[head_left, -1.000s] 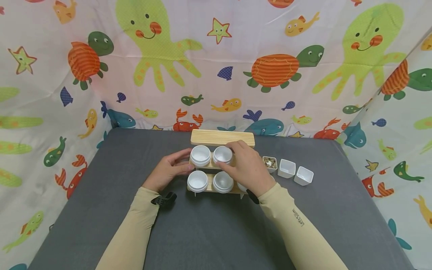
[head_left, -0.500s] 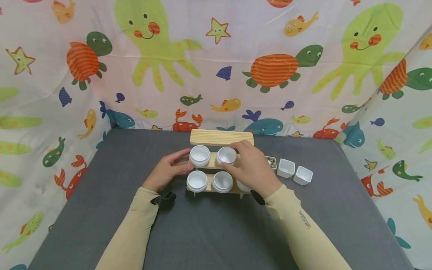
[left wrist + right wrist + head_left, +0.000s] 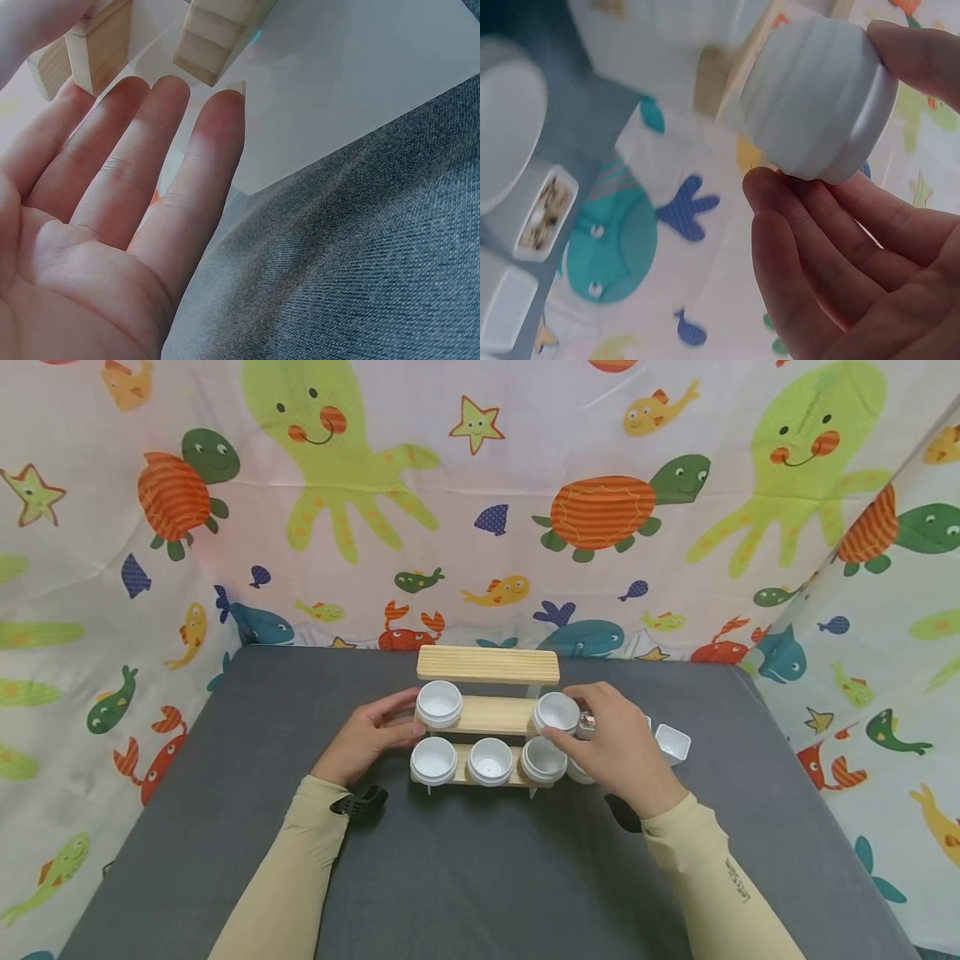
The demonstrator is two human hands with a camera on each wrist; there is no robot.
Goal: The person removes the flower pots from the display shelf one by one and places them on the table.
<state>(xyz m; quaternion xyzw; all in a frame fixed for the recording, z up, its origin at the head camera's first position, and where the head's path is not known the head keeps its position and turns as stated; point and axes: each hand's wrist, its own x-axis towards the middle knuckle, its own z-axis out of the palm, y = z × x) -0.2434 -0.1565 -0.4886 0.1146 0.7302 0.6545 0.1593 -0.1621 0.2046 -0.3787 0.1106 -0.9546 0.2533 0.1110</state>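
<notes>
Right hand (image 3: 621,753), right of centre in the head view, pinches a round, white, ridged cup (image 3: 557,713) between thumb and fingers. Change over the last second: cup has shifted from mid-length of the pale wooden middle shelf (image 3: 497,716) to that shelf's right end. Right wrist view, upper right: cup in the fingers, no shelf visible under it; exact gap to the wood, cannot tell. Left hand (image 3: 375,733), left of centre, stays at the left end of the three-tier wooden rack (image 3: 487,664), fingers straight and parted, holding no cup; firmness of contact unclear. Middle shelf now bears one white cup (image 3: 438,703), at its left end; three similar white cups (image 3: 491,762) sit on the front shelf below. Judgement: this cup is being taken off the rack, the left hand probably steadying it.
</notes>
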